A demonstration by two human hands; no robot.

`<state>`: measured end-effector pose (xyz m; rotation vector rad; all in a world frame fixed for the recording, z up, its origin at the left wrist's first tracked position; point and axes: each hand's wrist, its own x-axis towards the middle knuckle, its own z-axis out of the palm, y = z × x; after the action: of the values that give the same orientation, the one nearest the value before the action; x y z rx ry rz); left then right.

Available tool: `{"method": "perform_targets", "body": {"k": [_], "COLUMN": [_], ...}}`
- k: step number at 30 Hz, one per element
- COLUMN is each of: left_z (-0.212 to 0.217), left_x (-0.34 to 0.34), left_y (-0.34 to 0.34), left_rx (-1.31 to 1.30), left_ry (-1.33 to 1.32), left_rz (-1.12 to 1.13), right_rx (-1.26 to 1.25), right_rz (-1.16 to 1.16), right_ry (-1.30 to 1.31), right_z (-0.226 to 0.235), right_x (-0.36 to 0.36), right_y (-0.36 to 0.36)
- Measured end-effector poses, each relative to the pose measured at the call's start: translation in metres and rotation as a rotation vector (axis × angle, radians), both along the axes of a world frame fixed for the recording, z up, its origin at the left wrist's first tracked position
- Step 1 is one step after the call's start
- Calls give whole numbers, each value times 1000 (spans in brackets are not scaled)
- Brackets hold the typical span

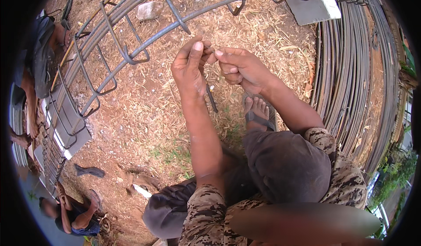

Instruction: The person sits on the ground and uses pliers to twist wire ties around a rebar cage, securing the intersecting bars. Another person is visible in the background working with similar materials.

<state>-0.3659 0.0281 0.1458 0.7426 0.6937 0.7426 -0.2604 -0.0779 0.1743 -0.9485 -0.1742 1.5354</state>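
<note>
My left hand (pixel 191 66) is raised in front of me with the thumb up and the fingers curled. A thin dark metal rod (pixel 212 99) sticks out below its palm, slanting down beside my wrist; the rod's upper end is hidden by the fingers. My right hand (pixel 244 67) is closed, thumb pressed on the index finger, its tips meeting those of my left hand. What is pinched there is too small to make out. Just beyond my hands runs a rebar cage (pixel 147 48) of long bars with square stirrups, not touched by either hand.
A stack of long steel bars (pixel 346 70) lies on the right. Pale blocks (pixel 313 5) stand under the cage. A broken brick (pixel 150 11) and a dark bundle of wire (pixel 89 171) lie on the chip-strewn ground. Other people (pixel 72 211) are at the left.
</note>
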Motion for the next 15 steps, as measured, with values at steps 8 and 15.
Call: {"method": "perform_targets", "body": {"k": [8,15], "left_z": [13,35], "left_x": [-12,-13], "left_y": [5,6], "left_rx": [290,560], "left_ry": [213,428], "left_rz": [181,-9], "right_rx": [-111,-11], "right_rz": [-59,176], "right_ry": [-552,-1248], "right_z": [-16,-25], "right_x": [-24,-32], "right_y": [-18,-36]}}
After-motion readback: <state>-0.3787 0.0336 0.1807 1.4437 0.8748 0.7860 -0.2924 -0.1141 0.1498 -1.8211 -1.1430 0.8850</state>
